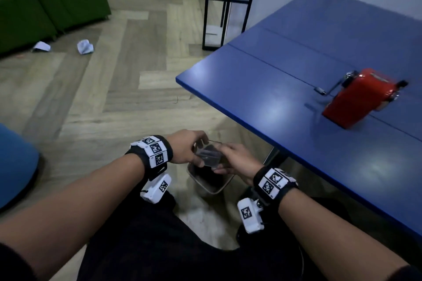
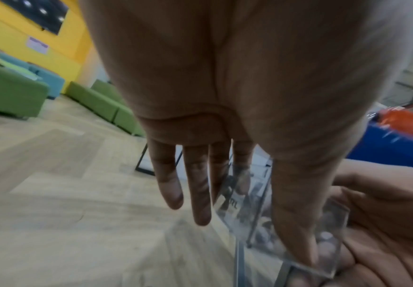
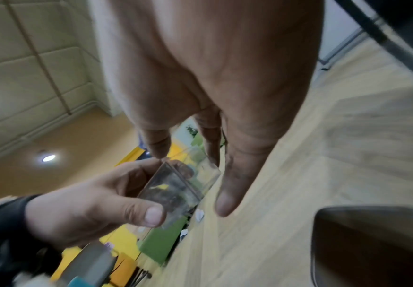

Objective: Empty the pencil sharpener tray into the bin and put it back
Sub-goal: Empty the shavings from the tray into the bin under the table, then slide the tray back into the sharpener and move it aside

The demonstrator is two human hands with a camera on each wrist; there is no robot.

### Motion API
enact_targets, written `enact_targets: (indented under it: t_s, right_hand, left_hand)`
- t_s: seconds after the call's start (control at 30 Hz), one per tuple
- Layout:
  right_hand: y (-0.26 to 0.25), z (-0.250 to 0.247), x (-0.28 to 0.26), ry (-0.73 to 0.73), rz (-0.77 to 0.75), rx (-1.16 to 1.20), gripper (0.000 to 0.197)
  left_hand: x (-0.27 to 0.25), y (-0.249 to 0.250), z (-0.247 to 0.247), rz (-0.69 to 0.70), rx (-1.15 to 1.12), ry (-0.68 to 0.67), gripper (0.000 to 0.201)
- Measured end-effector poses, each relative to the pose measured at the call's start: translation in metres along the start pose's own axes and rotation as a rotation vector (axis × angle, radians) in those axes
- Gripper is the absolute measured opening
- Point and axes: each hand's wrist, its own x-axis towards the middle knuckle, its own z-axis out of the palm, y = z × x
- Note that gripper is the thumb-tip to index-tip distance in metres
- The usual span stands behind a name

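A clear plastic sharpener tray hangs over the open bin on the floor, held between both hands. My left hand pinches its left end, thumb on the rim of the tray, two fingers behind the wall. My right hand holds the right end, fingers over the top and thumb below. In the right wrist view the tray shows dark shavings inside, and the bin's rim lies below right. The red crank sharpener stands on the blue table.
The table's near edge runs just right of my hands, with a table leg beside the bin. Crumpled papers lie on the wood floor near green sofas. A blue seat is at my left. A black metal frame stands behind the table.
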Motion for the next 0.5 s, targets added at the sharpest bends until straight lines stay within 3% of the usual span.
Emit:
enact_targets:
  t_s: [0.13, 0.27, 0.5]
  right_hand:
    - [-0.017, -0.010, -0.055, -0.002, -0.252, -0.311, 0.079]
    - [-0.039, -0.024, -0.109, 0.135, -0.498, -0.509, 0.079]
    - [-0.060, -0.075, -0.174, 0.292, -0.572, -0.425, 0.073]
  left_hand:
    - [-0.032, 0.035, -0.034, 0.063, 0.090, -0.015, 0.066]
    - [-0.051, 0.080, -0.060, 0.148, 0.134, -0.018, 0.067]
    - [-0.056, 0.160, -0.089, 0.320, 0.203, 0.019, 0.069]
